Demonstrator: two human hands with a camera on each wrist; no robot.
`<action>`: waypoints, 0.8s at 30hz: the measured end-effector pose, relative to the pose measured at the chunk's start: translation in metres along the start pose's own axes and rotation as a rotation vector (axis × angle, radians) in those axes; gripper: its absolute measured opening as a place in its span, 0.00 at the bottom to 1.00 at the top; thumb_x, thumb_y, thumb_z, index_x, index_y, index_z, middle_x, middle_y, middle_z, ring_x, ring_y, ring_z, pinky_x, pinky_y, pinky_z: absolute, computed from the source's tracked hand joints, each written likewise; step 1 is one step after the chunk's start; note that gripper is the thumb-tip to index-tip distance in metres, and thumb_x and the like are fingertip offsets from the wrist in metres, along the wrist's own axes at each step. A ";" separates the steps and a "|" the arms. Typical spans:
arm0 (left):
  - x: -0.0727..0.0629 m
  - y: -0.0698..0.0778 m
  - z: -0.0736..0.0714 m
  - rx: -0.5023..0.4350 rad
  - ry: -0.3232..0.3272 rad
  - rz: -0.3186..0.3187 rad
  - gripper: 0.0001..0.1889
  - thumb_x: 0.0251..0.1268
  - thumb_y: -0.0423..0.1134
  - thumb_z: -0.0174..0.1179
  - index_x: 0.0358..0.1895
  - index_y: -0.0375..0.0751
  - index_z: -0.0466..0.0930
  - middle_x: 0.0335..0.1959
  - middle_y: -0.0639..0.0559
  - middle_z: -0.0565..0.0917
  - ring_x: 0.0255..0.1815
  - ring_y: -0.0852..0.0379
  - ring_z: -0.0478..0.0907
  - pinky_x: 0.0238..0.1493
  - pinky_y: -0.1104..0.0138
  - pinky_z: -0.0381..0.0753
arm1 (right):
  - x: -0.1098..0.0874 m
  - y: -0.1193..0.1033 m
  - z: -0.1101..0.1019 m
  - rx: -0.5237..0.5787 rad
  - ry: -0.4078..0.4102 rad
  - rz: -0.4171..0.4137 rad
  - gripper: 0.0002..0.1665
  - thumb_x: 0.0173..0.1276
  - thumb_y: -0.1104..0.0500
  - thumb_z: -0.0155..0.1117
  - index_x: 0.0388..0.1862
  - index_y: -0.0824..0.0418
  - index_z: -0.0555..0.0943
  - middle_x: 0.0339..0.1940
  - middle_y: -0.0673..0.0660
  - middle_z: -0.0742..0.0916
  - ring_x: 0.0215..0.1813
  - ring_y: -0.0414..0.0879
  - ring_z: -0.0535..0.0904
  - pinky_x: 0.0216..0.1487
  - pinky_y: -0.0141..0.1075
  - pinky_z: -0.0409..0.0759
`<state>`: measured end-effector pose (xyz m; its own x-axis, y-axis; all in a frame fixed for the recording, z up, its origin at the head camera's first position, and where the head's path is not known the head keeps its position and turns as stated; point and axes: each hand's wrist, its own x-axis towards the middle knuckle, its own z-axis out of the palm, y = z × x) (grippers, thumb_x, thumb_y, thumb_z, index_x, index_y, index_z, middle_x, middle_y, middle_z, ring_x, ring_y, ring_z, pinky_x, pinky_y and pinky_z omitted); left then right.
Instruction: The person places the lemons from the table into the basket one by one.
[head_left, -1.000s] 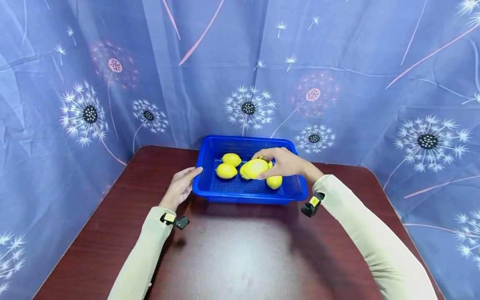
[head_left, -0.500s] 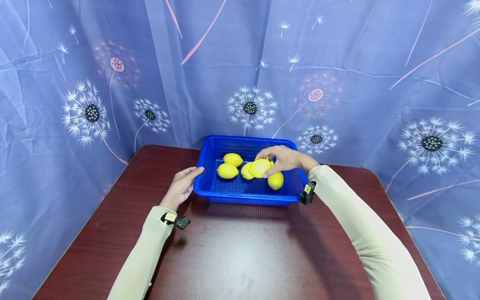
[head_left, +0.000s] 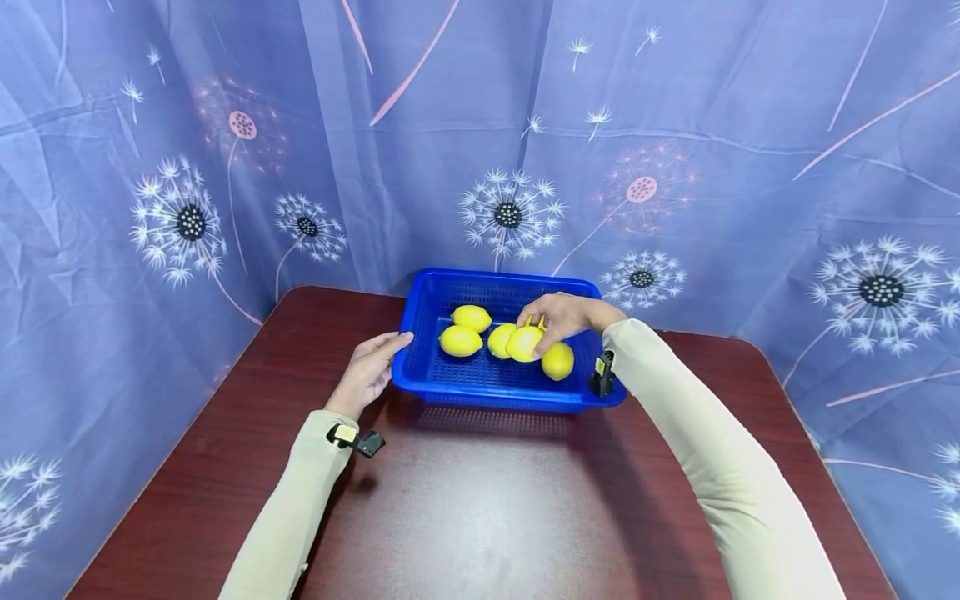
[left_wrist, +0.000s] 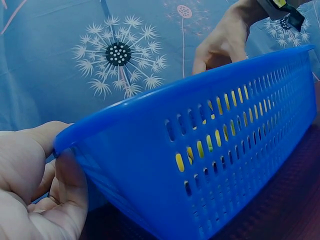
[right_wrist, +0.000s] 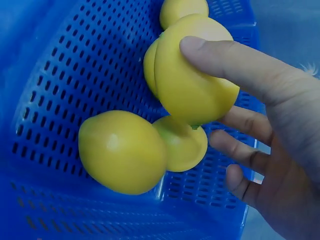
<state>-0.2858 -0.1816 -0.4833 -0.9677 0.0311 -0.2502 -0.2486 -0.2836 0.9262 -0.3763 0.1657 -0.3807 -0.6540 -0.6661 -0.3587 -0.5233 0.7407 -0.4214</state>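
A blue plastic basket [head_left: 487,393] with slotted walls stands on the table. My left hand [head_left: 367,375] pinches its left rim, thumb on top and fingers curled beneath, as the left wrist view shows. My right hand [head_left: 564,317] reaches in from the right and grips a yellow lemon [right_wrist: 197,75] between thumb and fingers. Close beside the held lemon lie another lemon [head_left: 500,341] and a rounder-looking lemon [right_wrist: 122,152]. A further lemon [right_wrist: 182,145] is partly hidden behind these. Toward the basket's left side, a back lemon [head_left: 472,317] and a front lemon [head_left: 461,341] lie together.
The dark reddish-brown table [head_left: 465,517] extends in front of the basket and to both sides. A blue curtain [head_left: 420,167] with dandelion prints hangs right behind the table and along its sides. Small black cameras sit on both wrists.
My right hand has lowered the held lemon among the others in the basket, and the right forearm has swung left. My left hand stays on the rim. The head view has shifted slightly.
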 end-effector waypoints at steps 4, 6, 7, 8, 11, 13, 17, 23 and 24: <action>0.000 -0.001 0.001 -0.006 0.003 0.004 0.14 0.70 0.44 0.68 0.52 0.41 0.80 0.29 0.59 0.85 0.26 0.66 0.81 0.29 0.75 0.82 | 0.006 0.001 0.001 -0.023 -0.053 0.081 0.39 0.57 0.47 0.82 0.66 0.53 0.78 0.64 0.63 0.81 0.67 0.58 0.76 0.66 0.55 0.76; 0.000 -0.002 0.002 -0.018 0.005 0.003 0.12 0.70 0.43 0.68 0.50 0.42 0.80 0.28 0.59 0.85 0.26 0.66 0.81 0.28 0.75 0.83 | 0.009 0.001 0.003 -0.034 -0.073 0.107 0.39 0.57 0.47 0.82 0.67 0.53 0.78 0.66 0.64 0.80 0.69 0.59 0.74 0.67 0.55 0.75; 0.000 -0.003 0.002 -0.024 0.007 0.004 0.11 0.70 0.42 0.68 0.49 0.43 0.81 0.28 0.59 0.85 0.25 0.66 0.80 0.28 0.75 0.82 | 0.011 0.001 0.004 -0.041 -0.084 0.113 0.39 0.57 0.47 0.82 0.67 0.53 0.78 0.67 0.65 0.80 0.69 0.60 0.74 0.68 0.55 0.75; 0.000 -0.003 0.003 -0.024 0.011 0.002 0.10 0.70 0.42 0.68 0.47 0.43 0.81 0.27 0.60 0.84 0.24 0.66 0.80 0.27 0.76 0.82 | 0.012 0.001 0.005 -0.048 -0.094 0.118 0.39 0.57 0.46 0.81 0.66 0.53 0.78 0.67 0.65 0.80 0.70 0.60 0.74 0.68 0.54 0.74; 0.000 -0.003 0.004 -0.036 0.012 0.001 0.09 0.70 0.41 0.68 0.46 0.43 0.81 0.27 0.59 0.85 0.24 0.66 0.80 0.27 0.75 0.82 | 0.015 0.001 0.007 -0.054 -0.120 0.125 0.38 0.58 0.45 0.81 0.65 0.53 0.79 0.66 0.63 0.81 0.69 0.58 0.74 0.68 0.53 0.75; 0.000 -0.003 0.004 -0.035 0.013 0.001 0.09 0.70 0.41 0.67 0.47 0.42 0.80 0.28 0.58 0.85 0.25 0.66 0.81 0.27 0.74 0.83 | 0.016 0.000 0.008 -0.050 -0.123 0.125 0.37 0.59 0.44 0.80 0.65 0.53 0.79 0.64 0.62 0.83 0.68 0.57 0.76 0.68 0.52 0.75; 0.000 0.000 0.002 -0.033 0.009 0.005 0.12 0.71 0.41 0.67 0.50 0.40 0.79 0.30 0.58 0.86 0.28 0.65 0.83 0.31 0.73 0.85 | 0.016 -0.002 0.007 -0.046 -0.053 0.122 0.33 0.62 0.43 0.77 0.64 0.52 0.80 0.59 0.57 0.86 0.63 0.54 0.79 0.64 0.51 0.78; -0.001 0.002 0.001 -0.015 0.006 0.001 0.14 0.71 0.42 0.67 0.52 0.40 0.79 0.31 0.58 0.86 0.30 0.65 0.83 0.33 0.73 0.85 | 0.005 -0.002 0.011 -0.023 0.118 0.099 0.25 0.69 0.46 0.71 0.61 0.55 0.82 0.53 0.55 0.87 0.58 0.53 0.81 0.62 0.53 0.77; -0.001 0.002 0.001 -0.015 0.002 0.001 0.14 0.71 0.42 0.67 0.53 0.40 0.78 0.32 0.58 0.86 0.30 0.64 0.84 0.34 0.73 0.86 | 0.002 -0.002 0.012 -0.018 0.145 0.091 0.25 0.70 0.47 0.70 0.61 0.56 0.83 0.53 0.56 0.88 0.57 0.53 0.81 0.62 0.53 0.77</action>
<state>-0.2854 -0.1816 -0.4810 -0.9679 0.0287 -0.2498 -0.2469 -0.2978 0.9222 -0.3701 0.1620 -0.3908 -0.7702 -0.5778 -0.2702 -0.4676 0.7995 -0.3770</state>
